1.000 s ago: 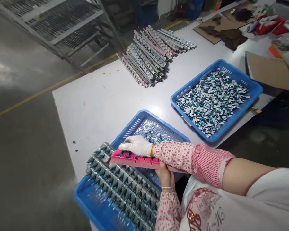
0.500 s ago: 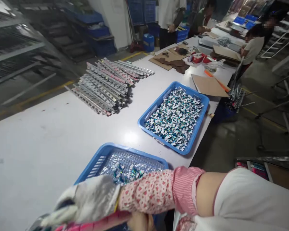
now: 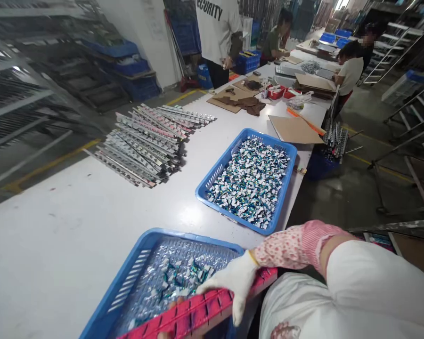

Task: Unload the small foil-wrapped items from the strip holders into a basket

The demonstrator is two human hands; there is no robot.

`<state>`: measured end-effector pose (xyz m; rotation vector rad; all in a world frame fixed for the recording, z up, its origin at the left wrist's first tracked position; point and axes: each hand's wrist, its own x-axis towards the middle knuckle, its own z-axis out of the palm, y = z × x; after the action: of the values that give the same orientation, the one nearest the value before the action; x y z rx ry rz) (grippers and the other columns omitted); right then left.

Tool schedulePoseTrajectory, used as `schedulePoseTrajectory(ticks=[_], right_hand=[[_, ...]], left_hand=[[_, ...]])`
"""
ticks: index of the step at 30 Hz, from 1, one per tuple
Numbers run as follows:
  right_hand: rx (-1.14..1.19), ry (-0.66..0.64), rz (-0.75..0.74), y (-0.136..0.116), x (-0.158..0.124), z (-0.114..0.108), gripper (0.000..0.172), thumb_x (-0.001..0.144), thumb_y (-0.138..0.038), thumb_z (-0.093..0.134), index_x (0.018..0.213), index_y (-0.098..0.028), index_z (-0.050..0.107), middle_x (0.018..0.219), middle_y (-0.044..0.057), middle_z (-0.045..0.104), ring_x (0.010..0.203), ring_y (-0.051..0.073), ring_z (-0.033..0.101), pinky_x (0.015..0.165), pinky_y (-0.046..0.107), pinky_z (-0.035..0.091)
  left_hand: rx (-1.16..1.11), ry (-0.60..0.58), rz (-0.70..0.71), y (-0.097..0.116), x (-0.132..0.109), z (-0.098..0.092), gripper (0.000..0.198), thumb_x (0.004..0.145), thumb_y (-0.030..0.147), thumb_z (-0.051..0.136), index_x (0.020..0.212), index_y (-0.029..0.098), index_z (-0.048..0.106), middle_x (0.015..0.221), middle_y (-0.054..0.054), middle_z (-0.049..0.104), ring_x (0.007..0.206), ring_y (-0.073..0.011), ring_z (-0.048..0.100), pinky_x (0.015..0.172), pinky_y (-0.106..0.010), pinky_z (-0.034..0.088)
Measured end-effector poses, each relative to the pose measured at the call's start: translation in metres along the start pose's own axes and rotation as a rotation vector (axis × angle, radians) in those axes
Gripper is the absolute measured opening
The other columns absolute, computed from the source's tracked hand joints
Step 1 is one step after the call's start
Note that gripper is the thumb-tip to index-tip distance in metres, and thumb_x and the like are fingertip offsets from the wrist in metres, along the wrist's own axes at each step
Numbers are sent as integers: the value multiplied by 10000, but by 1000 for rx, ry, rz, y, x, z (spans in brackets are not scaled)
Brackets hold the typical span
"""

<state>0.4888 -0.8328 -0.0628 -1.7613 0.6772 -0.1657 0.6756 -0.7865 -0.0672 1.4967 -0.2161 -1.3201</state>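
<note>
My right hand (image 3: 233, 282), in a white glove with a pink patterned sleeve, lies over a pink ridged strip (image 3: 194, 313) at the bottom of the view; its fingers rest on top and the thumb hangs over the near edge. Only a fingertip and a sliver of my bare left hand (image 3: 178, 300) show at the strip, with the remainder hidden below it. The strip crosses the near end of a blue basket (image 3: 137, 263) lined with shiny foil and holding a few teal foil pieces (image 3: 183, 278).
On the white table (image 3: 56, 245), a second blue basket (image 3: 217, 167) is full of teal and silver pieces. A pile of long metal strips (image 3: 148, 141) lies at the far left, cardboard (image 3: 293, 129) beyond. People (image 3: 217, 28) work at the far end. Racks stand left.
The view has lifted from the near basket toward the room. My gloved right hand has slid right along the pink strip. The rows of silver pieces under the strip have left the view.
</note>
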Motion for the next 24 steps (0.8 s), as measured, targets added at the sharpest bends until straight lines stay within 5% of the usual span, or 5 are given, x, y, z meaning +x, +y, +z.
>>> schedulePoseTrajectory(ticks=[5,9,17,22,24], right_hand=[[-90,464,155,25,-70,-12,1061,581,-427,810,1494,-284,288,1435,92,464,1268,282,501,1042,345,389],[-274,820,446,62,-98,-57,991,617,-373,780,1484,-258,315,1416,129,448,1247,304,488,1036,396,377],[-539,854,790,102,-131,-104,967,666,-448,756,1480,-172,313,1292,189,522,1182,309,511,987,397,398],[-517,1011,494,79,-84,-70,723,808,-503,600,1401,-129,421,1388,213,457,1297,329,419,1073,478,333],[-227,848,334,56,-38,-31,497,876,-455,500,1298,-194,530,1248,140,589,1158,259,553,1014,423,413]], left_hand=[[20,-210,41,4,-11,50,493,751,486,643,1195,278,590,1281,-55,619,1294,-250,486,1140,-434,325],[107,-295,52,6,-21,49,538,764,405,658,1271,280,533,1368,-93,553,1273,-233,514,1106,-385,380],[109,-165,38,9,-52,-3,550,770,457,682,1254,239,538,1253,-132,631,1187,-264,583,1085,-465,388],[33,110,288,25,-54,-68,434,785,420,656,1159,221,563,1138,-107,668,1059,-219,641,950,-403,484],[-7,325,410,32,-54,-107,375,763,380,670,1084,212,573,1046,-70,678,971,-176,654,873,-333,506]])
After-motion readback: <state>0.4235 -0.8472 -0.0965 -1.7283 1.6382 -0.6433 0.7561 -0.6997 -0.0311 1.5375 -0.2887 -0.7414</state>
